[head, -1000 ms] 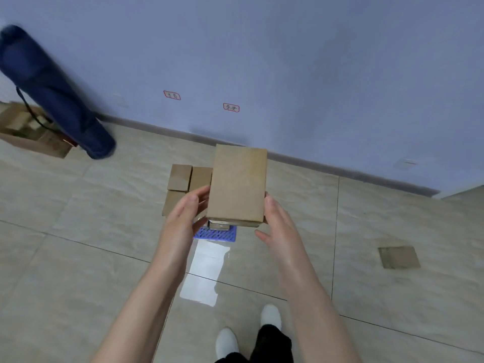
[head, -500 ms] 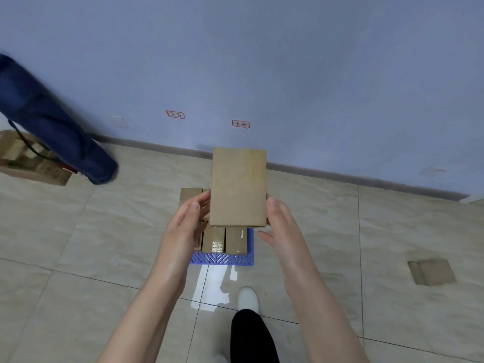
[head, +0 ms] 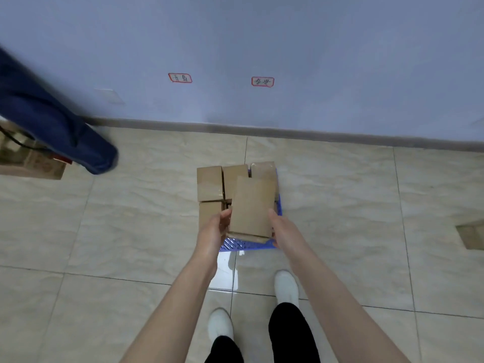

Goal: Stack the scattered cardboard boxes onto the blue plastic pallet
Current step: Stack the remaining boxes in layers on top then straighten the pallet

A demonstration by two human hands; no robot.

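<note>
hidden: blue pallet (head: 243, 244) is showing only a near edge between both wrists; a loose box (head: 471, 233) far right of the right hand (head: 285, 229) is being cut by the frame.
held box (head: 251, 205): plain brown, tilted, sitting between the hands, over stacked boxes (head: 209, 183) beyond the fingers.
left hand (head: 213, 231): gripping its left edge.
right hand: clasping its right edge, fingers tucked under.
</note>
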